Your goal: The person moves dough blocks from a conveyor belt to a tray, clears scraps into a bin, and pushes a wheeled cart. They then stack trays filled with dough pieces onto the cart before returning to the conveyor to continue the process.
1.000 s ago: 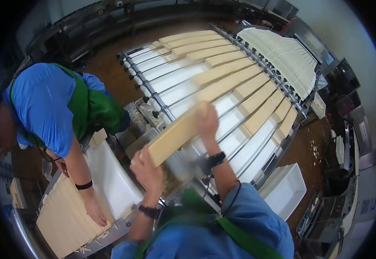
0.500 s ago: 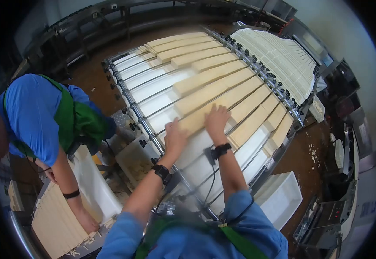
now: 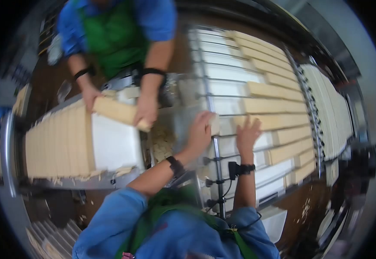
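Long pale yellow slabs [image 3: 274,105] lie in lanes between thin metal rods on a white slanted rack [image 3: 224,88]. My left hand [image 3: 200,134] is bent around a small pale piece [image 3: 214,125] at the rack's left rail. Over the near end of one slab [image 3: 272,121] is my right hand [image 3: 248,131], fingers spread. Across from me a co-worker [image 3: 114,34] in a green apron holds a thick pale slab [image 3: 116,111] in both hands above a white-bottomed tray [image 3: 114,142].
Many upright slabs [image 3: 60,146] fill the tray's left part. Broken pieces lie in a bin [image 3: 163,144] between tray and rack. A white container [image 3: 274,222] stands below the rack. Farther right is another rack of white strips [image 3: 326,110].
The view has swung left, bringing the co-worker's slab into sight. My left hand has moved to the rack's rail with a small piece. My right hand's fingers have spread.
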`<action>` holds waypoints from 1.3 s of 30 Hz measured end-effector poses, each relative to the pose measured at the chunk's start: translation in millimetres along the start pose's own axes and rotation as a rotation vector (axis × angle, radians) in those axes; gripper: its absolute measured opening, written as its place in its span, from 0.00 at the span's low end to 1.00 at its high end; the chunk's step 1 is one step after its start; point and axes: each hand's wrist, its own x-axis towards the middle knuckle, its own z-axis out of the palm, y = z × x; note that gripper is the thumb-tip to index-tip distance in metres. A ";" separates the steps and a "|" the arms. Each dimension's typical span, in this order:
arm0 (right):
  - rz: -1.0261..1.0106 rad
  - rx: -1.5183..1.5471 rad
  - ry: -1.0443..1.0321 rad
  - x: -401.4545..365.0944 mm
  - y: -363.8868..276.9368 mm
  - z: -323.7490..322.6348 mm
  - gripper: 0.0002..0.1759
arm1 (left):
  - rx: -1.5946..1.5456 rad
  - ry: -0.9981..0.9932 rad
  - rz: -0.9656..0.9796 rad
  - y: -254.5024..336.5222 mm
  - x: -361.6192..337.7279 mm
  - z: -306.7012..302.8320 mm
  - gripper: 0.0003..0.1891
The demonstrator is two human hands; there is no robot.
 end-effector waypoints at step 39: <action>-0.656 0.643 -0.210 -6.5 -527.1 46.5 0.24 | 0.881 0.480 -0.604 -66.4 -197.0 -390.1 0.47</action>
